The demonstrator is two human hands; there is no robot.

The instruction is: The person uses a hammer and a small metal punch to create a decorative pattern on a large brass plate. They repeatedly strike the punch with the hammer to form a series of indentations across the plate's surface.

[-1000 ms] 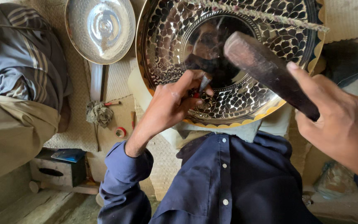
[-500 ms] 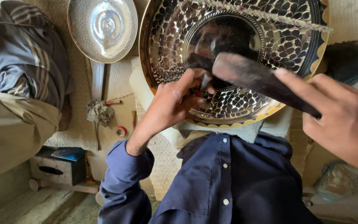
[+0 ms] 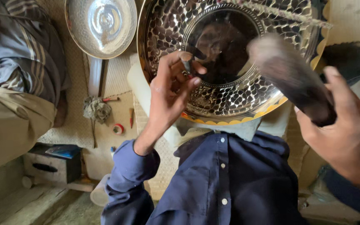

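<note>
Tray [image 3: 246, 104]: on his lap, rim band dimpled nearly all round, centre plain.
Left hand [image 3: 169, 93]: pinched round punch [image 3: 187, 66] on tray.
Right hand [image 3: 340, 125]: closed on blurred hammer [image 3: 286, 75].

The hammer [image 3: 290, 79] head is motion-blurred; the tray [image 3: 230, 62] runs off the top edge.

Head view, close, facing down
</note>
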